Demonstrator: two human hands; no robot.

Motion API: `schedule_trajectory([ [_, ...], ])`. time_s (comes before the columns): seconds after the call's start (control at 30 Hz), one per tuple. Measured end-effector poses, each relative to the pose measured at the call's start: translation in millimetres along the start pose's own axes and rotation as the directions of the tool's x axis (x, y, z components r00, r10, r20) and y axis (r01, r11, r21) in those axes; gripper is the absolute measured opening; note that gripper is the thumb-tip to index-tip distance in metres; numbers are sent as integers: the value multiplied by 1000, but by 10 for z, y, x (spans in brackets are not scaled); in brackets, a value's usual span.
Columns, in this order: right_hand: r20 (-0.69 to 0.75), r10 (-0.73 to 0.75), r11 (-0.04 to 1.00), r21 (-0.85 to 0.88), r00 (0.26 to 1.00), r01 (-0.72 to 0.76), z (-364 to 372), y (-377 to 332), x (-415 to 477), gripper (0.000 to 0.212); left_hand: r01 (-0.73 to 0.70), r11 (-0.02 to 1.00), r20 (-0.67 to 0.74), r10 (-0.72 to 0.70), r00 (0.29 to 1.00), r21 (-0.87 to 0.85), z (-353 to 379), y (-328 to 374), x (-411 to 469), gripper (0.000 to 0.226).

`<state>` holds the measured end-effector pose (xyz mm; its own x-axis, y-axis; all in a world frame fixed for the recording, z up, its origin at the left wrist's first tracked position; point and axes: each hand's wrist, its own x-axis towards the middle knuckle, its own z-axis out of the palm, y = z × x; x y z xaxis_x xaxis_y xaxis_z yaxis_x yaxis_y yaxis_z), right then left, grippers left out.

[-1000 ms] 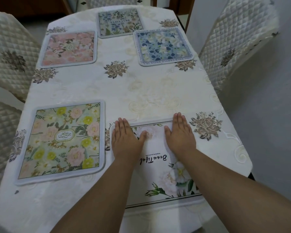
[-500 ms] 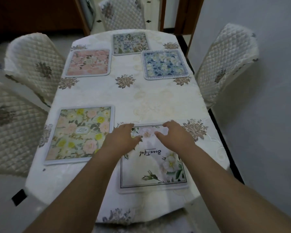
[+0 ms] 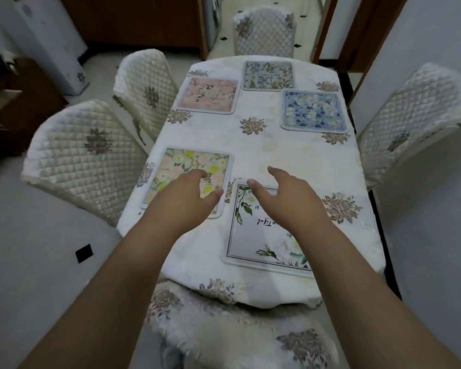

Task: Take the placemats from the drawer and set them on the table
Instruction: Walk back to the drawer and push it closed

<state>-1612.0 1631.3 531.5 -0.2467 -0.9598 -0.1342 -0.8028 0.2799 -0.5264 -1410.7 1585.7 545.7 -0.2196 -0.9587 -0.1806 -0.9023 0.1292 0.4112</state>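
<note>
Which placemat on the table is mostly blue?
The blue placemat at the far right, beside the right-hand chair. The others are pink, yellow-green, pale grey-blue and white.

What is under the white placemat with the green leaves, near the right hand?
The white placemat lies flat on the floral tablecloth. The table itself is hidden by the cloth. The right hand and forearm hide part of the mat.
</note>
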Motion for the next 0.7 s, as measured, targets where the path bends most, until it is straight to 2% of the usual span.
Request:
schedule_trajectory([
  [0.2,-25,19,998,-59,1000,-20,262,-497,-4,73,-34,997,-54,30,998,-67,-201,-520,-1,65],
  [0.37,-27,-10,992,-123,1000,6,652,-1296,15,70,-31,995,-73,24,997,-97,-629,-1265,13,63],
  [0.47,-7,-82,984,-159,997,80,952,-2019,61,69,6,993,-100,-18,995,-115,-1003,-1906,-32,60],
  [0.57,41,-188,970,-149,981,192,1312,-2874,132,69,97,985,-154,-118,981,-140,-1456,-2624,-151,56],
  [0.7,110,-366,922,-95,924,376,1913,-4114,192,67,251,960,-233,-274,933,-124,-2056,-3651,-399,62],
])
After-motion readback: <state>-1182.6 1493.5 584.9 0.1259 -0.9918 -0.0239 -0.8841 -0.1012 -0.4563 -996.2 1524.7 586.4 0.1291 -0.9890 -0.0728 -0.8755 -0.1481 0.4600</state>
